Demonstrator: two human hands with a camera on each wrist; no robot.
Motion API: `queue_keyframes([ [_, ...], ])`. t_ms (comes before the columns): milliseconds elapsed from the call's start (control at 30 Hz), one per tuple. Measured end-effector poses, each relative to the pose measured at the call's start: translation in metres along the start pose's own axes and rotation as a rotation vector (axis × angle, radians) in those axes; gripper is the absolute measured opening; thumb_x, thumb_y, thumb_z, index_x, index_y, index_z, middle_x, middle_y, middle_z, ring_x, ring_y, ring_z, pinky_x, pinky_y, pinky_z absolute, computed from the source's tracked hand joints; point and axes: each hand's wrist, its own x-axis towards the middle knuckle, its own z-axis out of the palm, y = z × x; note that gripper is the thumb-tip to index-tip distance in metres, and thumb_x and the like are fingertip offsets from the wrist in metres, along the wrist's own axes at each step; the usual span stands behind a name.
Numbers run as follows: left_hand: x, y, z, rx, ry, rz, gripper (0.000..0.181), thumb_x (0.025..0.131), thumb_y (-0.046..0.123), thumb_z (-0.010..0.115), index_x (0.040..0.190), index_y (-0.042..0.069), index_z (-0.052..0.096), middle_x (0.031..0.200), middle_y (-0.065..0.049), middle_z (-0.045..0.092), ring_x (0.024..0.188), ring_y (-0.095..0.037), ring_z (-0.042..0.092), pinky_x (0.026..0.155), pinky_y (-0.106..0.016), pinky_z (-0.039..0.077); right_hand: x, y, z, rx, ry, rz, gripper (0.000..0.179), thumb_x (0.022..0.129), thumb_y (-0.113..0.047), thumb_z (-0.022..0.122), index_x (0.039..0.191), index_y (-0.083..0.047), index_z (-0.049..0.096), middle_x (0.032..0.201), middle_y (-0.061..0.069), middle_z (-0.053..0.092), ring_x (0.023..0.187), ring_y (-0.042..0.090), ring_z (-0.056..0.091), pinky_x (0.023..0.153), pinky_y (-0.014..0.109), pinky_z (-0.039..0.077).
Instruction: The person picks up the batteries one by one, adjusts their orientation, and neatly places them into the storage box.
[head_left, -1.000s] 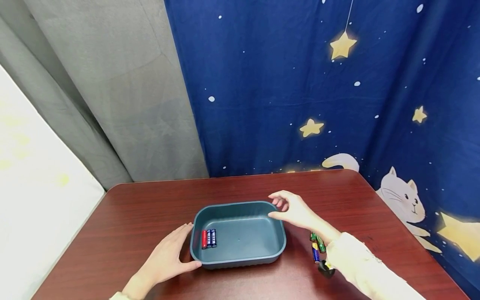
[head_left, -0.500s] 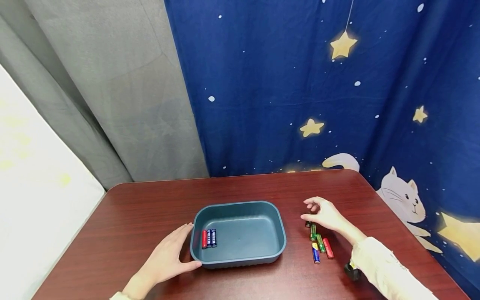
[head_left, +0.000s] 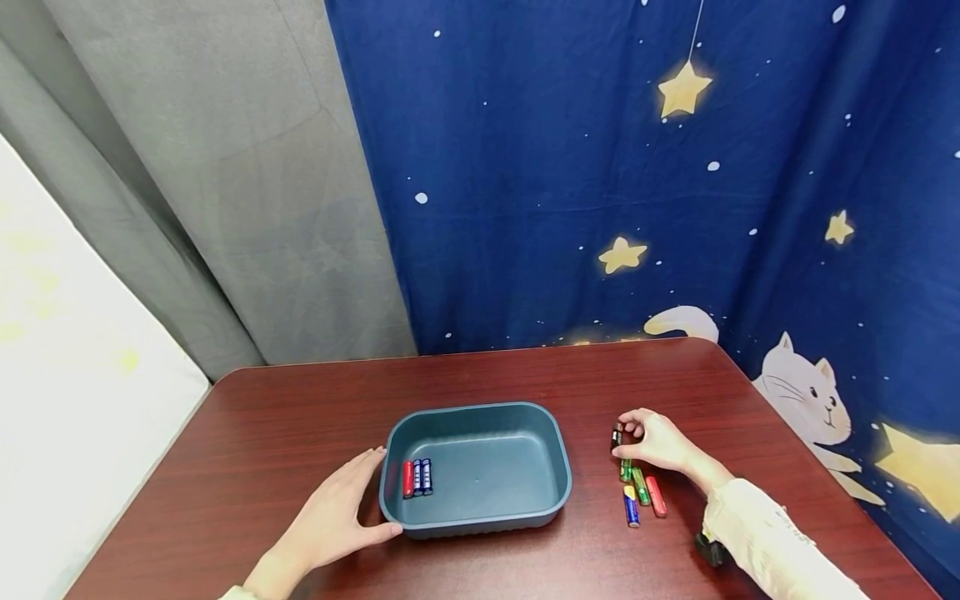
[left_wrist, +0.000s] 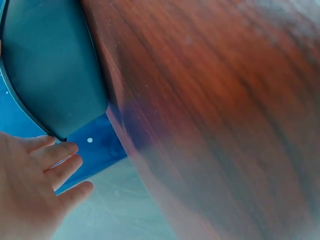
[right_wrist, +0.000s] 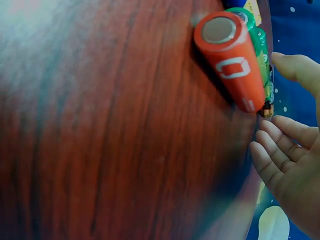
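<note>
My left hand (head_left: 333, 508) rests at the left end of a dark teal tray (head_left: 487, 532), fingers straight along its side and thumb at the near corner. In the left wrist view its fingertips meet the rim of the tray. One red battery (head_left: 408, 479) and two blue batteries (head_left: 427, 477) lie side by side inside, at the left. Right of the tray, my right hand (head_left: 660, 443) pinches a black battery (head_left: 617, 437) end to end, thumb at the near end and forefinger at the far end. Its copper end shows by the fingertips in the right wrist view.
Near the right hand lie two green batteries (head_left: 641, 486), a blue and yellow battery (head_left: 632, 506) and a red battery (head_left: 656, 497). The reddish-brown table (head_left: 300, 417) ends at the back before a blue star-patterned curtain (head_left: 525, 208) and a grey curtain (head_left: 262, 208).
My right hand has moved from over the tray's right end rightward, then down to the black battery. The loose batteries have come into view. My left hand stays put.
</note>
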Motion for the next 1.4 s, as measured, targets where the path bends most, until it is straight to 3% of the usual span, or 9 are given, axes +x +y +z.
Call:
queue_keyframes([
  [400, 0.000, -0.001, 0.001, 0.009, 0.003, 0.001, 0.093, 0.064, 0.065, 0.066, 0.133, 0.006, 0.044, 0.131, -0.009, 0.049, 0.123, -0.028, 0.043, 0.097, -0.046, 0.038, 0.003, -0.006, 0.002, -0.061, -0.001, -0.030, 0.038, 0.062, -0.018, 0.079, 0.089, 0.001, 0.061, 0.078, 0.003, 0.056, 0.072, 0.016, 0.052, 0.064, 0.027, 0.047],
  [800, -0.001, -0.001, 0.000, 0.012, -0.011, -0.013, 0.094, 0.065, 0.066, 0.065, 0.132, 0.005, 0.045, 0.130, -0.009, 0.050, 0.122, -0.028, 0.043, 0.097, -0.048, 0.038, 0.003, -0.004, 0.001, -0.074, -0.001, -0.028, 0.038, 0.062, -0.019, 0.079, 0.089, 0.000, 0.061, 0.079, 0.002, 0.057, 0.071, 0.015, 0.051, 0.064, 0.026, 0.046],
  [1167, -0.001, 0.000, 0.001, 0.010, 0.010, 0.009, 0.093, 0.064, 0.066, 0.066, 0.133, 0.006, 0.045, 0.131, -0.009, 0.050, 0.122, -0.027, 0.043, 0.096, -0.046, 0.039, 0.007, -0.010, -0.007, -0.062, 0.071, -0.069, 0.037, 0.060, -0.016, 0.079, 0.089, 0.000, 0.062, 0.077, 0.002, 0.056, 0.069, 0.016, 0.052, 0.062, 0.025, 0.046],
  [1400, 0.000, -0.001, 0.002, 0.007, 0.009, 0.008, 0.092, 0.064, 0.063, 0.067, 0.133, 0.006, 0.045, 0.130, -0.009, 0.050, 0.122, -0.028, 0.044, 0.096, -0.047, 0.039, 0.012, -0.016, -0.009, -0.063, 0.075, -0.082, 0.037, 0.061, -0.016, 0.079, 0.090, -0.002, 0.062, 0.078, 0.000, 0.056, 0.071, 0.015, 0.052, 0.064, 0.026, 0.047],
])
